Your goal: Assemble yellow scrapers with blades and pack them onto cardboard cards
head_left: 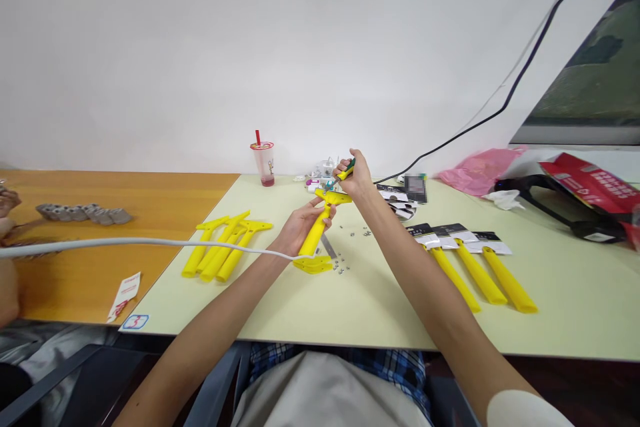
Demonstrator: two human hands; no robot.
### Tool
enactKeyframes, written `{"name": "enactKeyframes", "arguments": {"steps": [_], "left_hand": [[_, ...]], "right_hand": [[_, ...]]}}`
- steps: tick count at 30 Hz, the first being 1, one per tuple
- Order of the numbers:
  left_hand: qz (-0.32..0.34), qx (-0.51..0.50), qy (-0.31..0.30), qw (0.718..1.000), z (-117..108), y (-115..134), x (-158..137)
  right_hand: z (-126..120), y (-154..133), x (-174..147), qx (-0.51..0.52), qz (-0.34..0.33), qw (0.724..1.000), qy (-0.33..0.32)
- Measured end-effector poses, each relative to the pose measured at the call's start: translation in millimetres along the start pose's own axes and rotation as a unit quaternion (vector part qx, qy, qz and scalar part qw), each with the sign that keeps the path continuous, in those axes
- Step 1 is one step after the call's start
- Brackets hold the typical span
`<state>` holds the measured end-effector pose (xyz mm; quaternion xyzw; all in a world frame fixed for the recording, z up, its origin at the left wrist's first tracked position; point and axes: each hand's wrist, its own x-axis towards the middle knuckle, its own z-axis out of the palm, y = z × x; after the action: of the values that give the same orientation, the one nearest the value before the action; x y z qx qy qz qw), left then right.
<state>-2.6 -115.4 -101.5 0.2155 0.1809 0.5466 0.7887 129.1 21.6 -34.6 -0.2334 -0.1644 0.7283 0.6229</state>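
Note:
My left hand [296, 229] is closed around a yellow scraper handle [315, 232], its T-shaped head tilted up and away from me. Above that head, my right hand [359, 179] grips a screwdriver [346, 172] with a yellow and green handle. The shaft points down at the scraper head; whether the tip touches a screw is too small to tell. Just below my left hand lie several yellow head plates [313, 266], partly behind a pale cable. A flat metal strip [329, 247] and several small loose screws or nuts [342, 264] lie beside them.
Several yellow scraper handles [225, 250] lie at left. At right are scrapers [483, 273] with black-and-white covered heads. A drink cup [265, 163] stands near the wall. A pale cable [165, 241] crosses in front of my left forearm. Another person's hand [7, 202] shows at far left.

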Motion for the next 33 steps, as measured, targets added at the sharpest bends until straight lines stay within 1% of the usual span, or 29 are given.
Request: {"name": "enactKeyframes", "arguments": {"steps": [4,7,10,14,17,20,24,27,33], "left_hand": [[0.002,0.0,0.006,1.0,2,0,-1],[0.002,-0.003,0.008,1.0,2,0,0],[0.003,-0.004,0.005,1.0,1,0,0],[-0.005,-0.013,0.015,1.0,0,0,2],[-0.015,-0.026,0.021,0.999,-1,0,3],[-0.016,-0.03,0.022,0.999,-2,0,5],[-0.006,-0.023,0.019,1.0,-2,1,5],[-0.004,-0.017,0.007,1.0,-1,1,4],[-0.001,-0.017,0.006,1.0,1,0,1]], "right_hand": [[1,1,1,-0.002,-0.02,1.0,0.001],[3,2,-1,-0.018,-0.048,0.999,-0.018],[6,4,-5,-0.054,-0.094,0.993,-0.055],[11,9,-14,-0.111,-0.159,0.975,-0.108],[13,13,-21,-0.15,-0.187,0.959,-0.153],[13,17,-26,-0.174,-0.199,0.947,-0.183],[15,17,-28,-0.166,-0.211,0.947,-0.178],[16,15,-28,-0.141,-0.21,0.955,-0.154],[15,10,-24,-0.099,-0.19,0.97,-0.113]]}}
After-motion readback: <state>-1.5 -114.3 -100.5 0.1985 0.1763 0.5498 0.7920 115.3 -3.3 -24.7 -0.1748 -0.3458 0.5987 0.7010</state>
